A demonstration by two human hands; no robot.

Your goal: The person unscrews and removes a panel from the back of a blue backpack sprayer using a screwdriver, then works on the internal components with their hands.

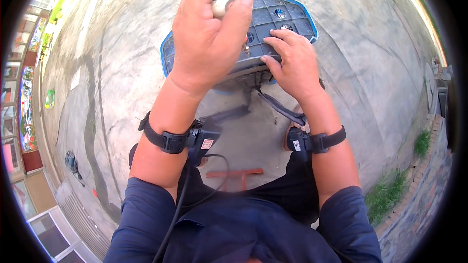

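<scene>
A pale handle (222, 3) is clenched in the left hand (209, 34) at twelve o'clock; the plastic seat (287, 19) is steadied underside-up by the right hand (292, 61), fingers pressed flat.

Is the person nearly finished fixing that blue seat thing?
Hard to say. Already done: the blue-rimmed dark plastic seat lies underside up. In hand: the left hand grips a pale round tool handle over the ribbed underside, while the right hand steadies the seat. Left: the tool is not yet put down.
</scene>
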